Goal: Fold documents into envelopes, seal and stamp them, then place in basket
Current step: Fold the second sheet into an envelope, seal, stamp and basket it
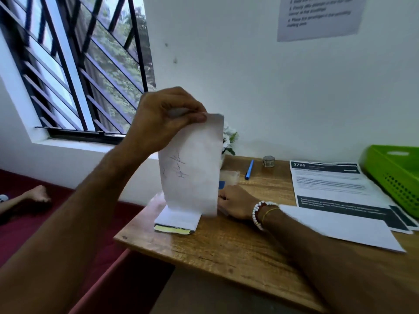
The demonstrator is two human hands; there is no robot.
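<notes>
A white envelope (191, 166) with handwriting on it stands upright on the wooden table (226, 245), its flap with a yellow strip (174, 230) lying flat on the wood. My left hand (165, 116) pinches the envelope's top corner. My right hand (235, 202) rests on the table just behind the envelope's lower right edge; whether it holds anything is hidden. A printed document (328, 180) and a white sheet (340, 230) lie to the right. The green basket (394, 175) stands at the far right.
A blue pen (249, 169), a small round metal tin (268, 160) and a clear plastic piece (230, 176) lie at the table's back. White flowers (229, 141) stand behind the envelope. A person's foot (37, 193) rests on the red floor at left.
</notes>
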